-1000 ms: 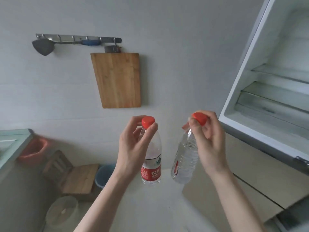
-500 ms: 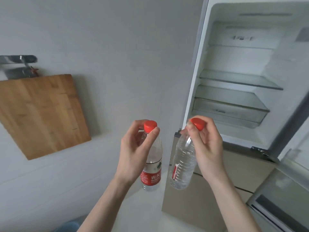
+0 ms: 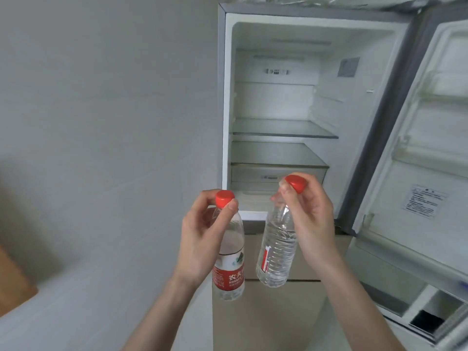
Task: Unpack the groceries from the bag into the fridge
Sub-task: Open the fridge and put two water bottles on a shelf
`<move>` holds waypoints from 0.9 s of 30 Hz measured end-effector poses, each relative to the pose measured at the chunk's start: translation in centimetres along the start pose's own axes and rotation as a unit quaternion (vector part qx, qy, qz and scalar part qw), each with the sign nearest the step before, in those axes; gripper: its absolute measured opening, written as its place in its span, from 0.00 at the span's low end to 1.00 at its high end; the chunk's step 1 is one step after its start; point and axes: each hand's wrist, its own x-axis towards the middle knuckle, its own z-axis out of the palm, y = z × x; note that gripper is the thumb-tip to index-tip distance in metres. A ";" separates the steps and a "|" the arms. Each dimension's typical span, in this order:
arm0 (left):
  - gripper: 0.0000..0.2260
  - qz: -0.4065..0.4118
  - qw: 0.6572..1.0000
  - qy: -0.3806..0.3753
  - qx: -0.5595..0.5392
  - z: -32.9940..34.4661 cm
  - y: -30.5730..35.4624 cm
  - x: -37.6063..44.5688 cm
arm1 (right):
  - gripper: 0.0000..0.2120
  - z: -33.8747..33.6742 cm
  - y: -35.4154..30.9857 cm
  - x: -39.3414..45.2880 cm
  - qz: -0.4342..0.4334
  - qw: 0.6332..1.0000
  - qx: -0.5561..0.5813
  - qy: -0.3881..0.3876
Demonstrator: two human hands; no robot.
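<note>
Two bottles up at once: the left hand (image 3: 200, 231) pinches the left bottle (image 3: 229, 252) just under its red cap, and the right hand (image 3: 312, 221) grips the right bottle (image 3: 277, 244) by the cap itself, so both hang free, slightly apart, likely ready for a quick drop-off. Just beyond the hands, the fridge (image 3: 283, 127) stands open, shelves bare. The bag is out of view.

Home kitchen. Evidence: household fridge (image 3: 291, 110), centre to upper right of frame, door (image 3: 417, 173) swung open at right with moulded racks and a printed label; glass shelves and a drawer inside. Pale tiled wall (image 3: 101, 122) fills left half. Corner of a wooden cutting board (image 3: 12, 282) at lower left edge.
</note>
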 end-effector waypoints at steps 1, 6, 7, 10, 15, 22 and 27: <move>0.06 -0.001 1.000 -0.007 -0.008 0.7 -0.3 0.5 | 0.10 -0.5 0.2 0.5 -0.001 1.000 -0.009 0.005; 0.09 -0.011 0.999 -0.032 -0.025 4.6 -2.0 3.6 | 0.08 -3.6 2.1 3.5 -0.003 0.998 -0.055 0.010; 0.09 -0.013 0.999 -0.034 -0.027 5.3 -2.3 4.2 | 0.08 -4.1 2.6 4.2 -0.002 0.998 -0.060 0.011; 0.10 -0.008 0.999 -0.041 -0.031 7.7 -3.1 6.6 | 0.08 -5.6 4.2 6.6 -0.001 0.998 -0.065 0.013; 0.08 0.002 0.999 -0.024 -0.033 11.4 -4.0 11.8 | 0.10 -7.6 6.3 12.3 -0.021 0.998 -0.056 0.006; 0.07 0.032 0.999 -0.003 -0.009 15.6 -4.3 19.3 | 0.08 -9.9 8.6 21.3 -0.027 0.999 -0.044 -0.007; 0.06 0.058 0.998 0.022 0.008 17.4 -4.2 24.9 | 0.08 -9.8 9.5 27.6 -0.007 0.999 0.006 0.033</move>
